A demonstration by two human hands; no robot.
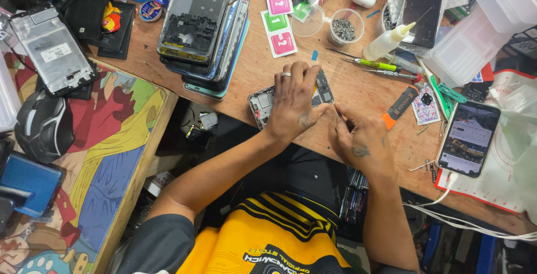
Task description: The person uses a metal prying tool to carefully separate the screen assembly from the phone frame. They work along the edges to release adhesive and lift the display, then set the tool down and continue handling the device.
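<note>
The right hand (362, 140) pinches a thin tool, its tip at the right edge of the opened phone (291, 98) lying at the near edge of the wooden bench (358, 84). The left hand (295, 103) lies flat across the phone, fingers spread, pinning it. A slip could gouge the board, since the tip is fine. Farther off stand a stack of phones (204, 28) and a small cup of screws (345, 28).

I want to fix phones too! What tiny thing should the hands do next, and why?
Probably keep the left hand pressing the opened phone flat on the wooden bench while the right hand works its thin tool at the phone's exposed corner. The tip sits right at the phone's edge, so a steady hold should stop it slipping.
</note>
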